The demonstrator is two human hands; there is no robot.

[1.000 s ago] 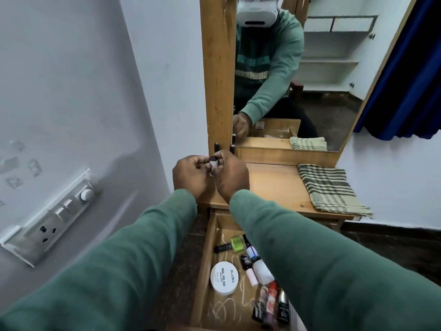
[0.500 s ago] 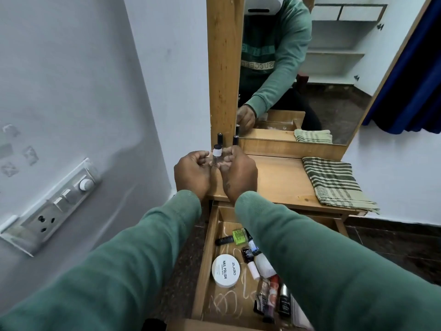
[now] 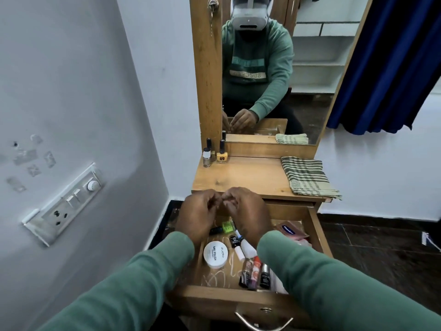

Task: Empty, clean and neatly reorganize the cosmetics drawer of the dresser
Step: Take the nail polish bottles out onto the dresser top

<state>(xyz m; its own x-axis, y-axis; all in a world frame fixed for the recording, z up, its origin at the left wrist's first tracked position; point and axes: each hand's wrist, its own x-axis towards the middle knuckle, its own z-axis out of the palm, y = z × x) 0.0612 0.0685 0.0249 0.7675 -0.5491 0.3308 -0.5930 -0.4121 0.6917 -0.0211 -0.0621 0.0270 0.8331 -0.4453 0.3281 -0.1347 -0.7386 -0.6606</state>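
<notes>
The wooden drawer [image 3: 224,297] is pulled out below the dresser top [image 3: 248,180]. In it lie a white round nail-polish tub [image 3: 216,254], a green bottle [image 3: 227,226], several small bottles [image 3: 255,273] and a pink packet [image 3: 289,231]. My left hand [image 3: 198,217] and my right hand [image 3: 249,215] hover side by side over the drawer's back part, fingers loosely curled, holding nothing. At the back left of the dresser top stand a white-capped clear bottle [image 3: 206,159], a yellow polish bottle [image 3: 222,156] and a dark-capped one [image 3: 209,142].
A folded green-striped cloth [image 3: 307,178] lies on the right of the dresser top. The mirror [image 3: 274,68] rises behind it. A switch panel [image 3: 64,206] sits on the wall at left, a blue curtain [image 3: 386,56] hangs at right. The drawer's metal handle [image 3: 262,324] is nearest me.
The white-capped bottle that both hands held now stands on the dresser top beside the yellow one. Both hands have let go and drawn back toward me over the drawer.
</notes>
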